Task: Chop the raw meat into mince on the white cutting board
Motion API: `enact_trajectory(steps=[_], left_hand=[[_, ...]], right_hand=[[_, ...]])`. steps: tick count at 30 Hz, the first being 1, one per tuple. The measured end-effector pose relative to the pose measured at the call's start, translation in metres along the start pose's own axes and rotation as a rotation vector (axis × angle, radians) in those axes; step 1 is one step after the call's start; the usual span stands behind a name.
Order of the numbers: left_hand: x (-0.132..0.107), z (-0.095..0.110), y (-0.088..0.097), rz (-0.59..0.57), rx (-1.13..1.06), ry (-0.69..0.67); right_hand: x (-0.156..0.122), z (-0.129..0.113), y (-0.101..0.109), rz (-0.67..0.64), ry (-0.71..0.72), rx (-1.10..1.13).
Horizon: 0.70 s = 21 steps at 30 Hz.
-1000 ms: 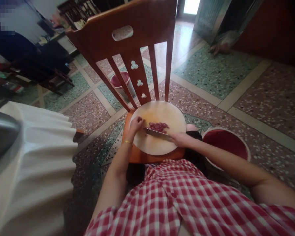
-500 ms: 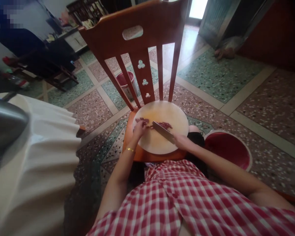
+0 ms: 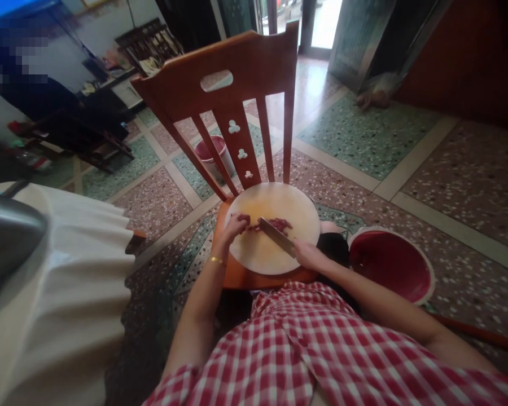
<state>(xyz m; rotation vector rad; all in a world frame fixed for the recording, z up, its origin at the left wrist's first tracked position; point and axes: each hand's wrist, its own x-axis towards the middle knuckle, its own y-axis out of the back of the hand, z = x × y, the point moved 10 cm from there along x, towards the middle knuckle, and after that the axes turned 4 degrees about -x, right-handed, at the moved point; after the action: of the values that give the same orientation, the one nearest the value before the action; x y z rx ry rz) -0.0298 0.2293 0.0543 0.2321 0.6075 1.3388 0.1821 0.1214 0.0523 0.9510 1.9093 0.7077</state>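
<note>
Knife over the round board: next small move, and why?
Probably ease the left hand back slightly before cutting: the right hand holds the knife slanted over the board, its tip close to the left hand, with meat alongside.

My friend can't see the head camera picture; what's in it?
A right hand holds a knife over a round, pale board bearing chopped red meat, while the left hand touches more meat. The board sits on a wooden chair.

From my head, the camera looks forward and down, over my red-and-white checked cloth top (image 3: 334,349) near six o'clock, onto the round whitish board (image 3: 258,256) close by, and past the brown slatted wooden chair (image 3: 237,103) toward twelve.
</note>
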Motion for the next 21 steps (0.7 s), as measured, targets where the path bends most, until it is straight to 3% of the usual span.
enact_trajectory(steps=[5, 7, 9, 14, 17, 21], left_hand=[[-0.071, -0.028, -0.055, -0.338, -0.218, 0.159], [-0.082, -0.034, -0.069, -0.355, -0.164, 0.157], [-0.078, -0.032, -0.065, -0.236, -0.037, 0.075], [-0.066, -0.006, -0.041, 0.076, 0.346, -0.284], [-0.076, -0.006, -0.027, 0.251, 0.444, -0.338], [-0.097, -0.017, -0.021, 0.476, 0.481, -0.295]], right_hand=[[0.003, -0.002, 0.001, 0.064, 0.040, 0.040], [0.002, -0.003, 0.002, 0.088, 0.060, 0.025], [0.001, -0.003, 0.001, 0.093, 0.059, 0.017], [-0.001, -0.004, 0.000, 0.103, 0.058, -0.021], [-0.002, -0.003, -0.002, 0.079, 0.031, -0.046], [-0.004, -0.005, -0.002, 0.061, 0.016, -0.089]])
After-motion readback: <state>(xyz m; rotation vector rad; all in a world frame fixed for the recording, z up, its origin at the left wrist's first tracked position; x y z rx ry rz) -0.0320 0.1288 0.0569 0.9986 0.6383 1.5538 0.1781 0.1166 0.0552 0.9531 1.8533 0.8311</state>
